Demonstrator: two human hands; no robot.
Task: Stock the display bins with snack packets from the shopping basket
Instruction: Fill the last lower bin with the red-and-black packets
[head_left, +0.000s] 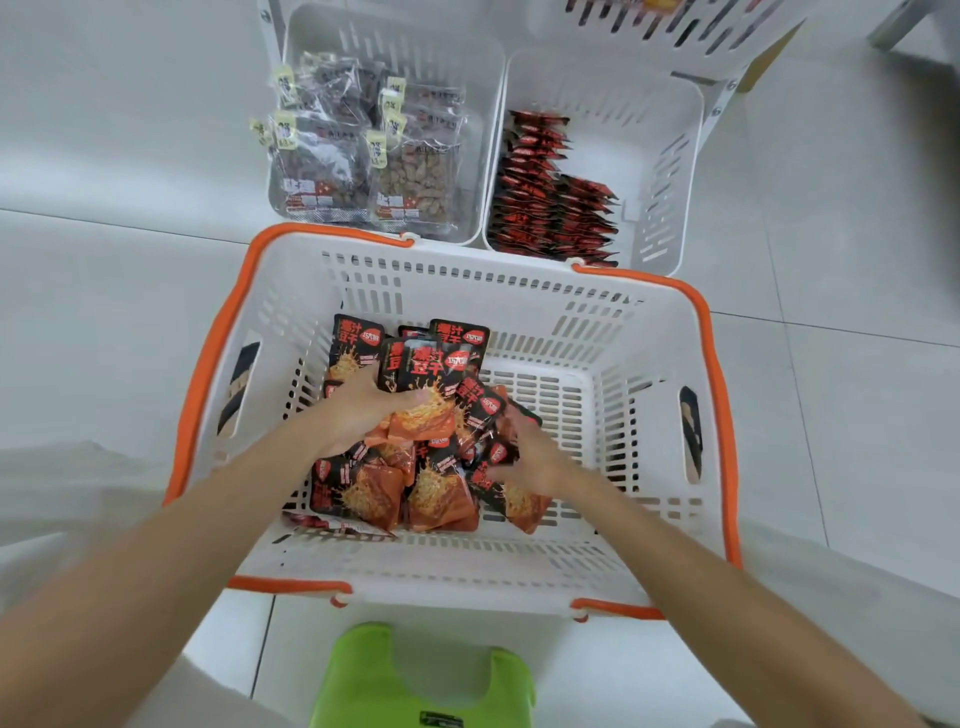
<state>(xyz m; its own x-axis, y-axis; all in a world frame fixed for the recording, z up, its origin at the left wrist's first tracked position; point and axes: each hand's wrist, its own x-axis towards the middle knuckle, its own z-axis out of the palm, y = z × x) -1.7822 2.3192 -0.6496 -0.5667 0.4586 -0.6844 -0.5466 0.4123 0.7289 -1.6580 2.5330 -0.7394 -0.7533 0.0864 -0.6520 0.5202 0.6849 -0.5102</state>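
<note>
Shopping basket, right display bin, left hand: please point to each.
shopping basket (654, 431), head view, bare right wall.
right display bin (665, 171), head view, slotted right wall.
left hand (363, 410), head view, back of hand.

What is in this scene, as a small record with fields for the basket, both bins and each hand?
container: shopping basket, white with orange rim, on the floor
contents: loose packets, red-black, heaped toward its left side
left: left hand grips a bunch of loose packets
right: right hand lies on the heap, grip unclear
bin one: left bin holds clear packets of brown snacks
bin two: right bin holds filed packets, red-black, on edge along its left wall
</note>
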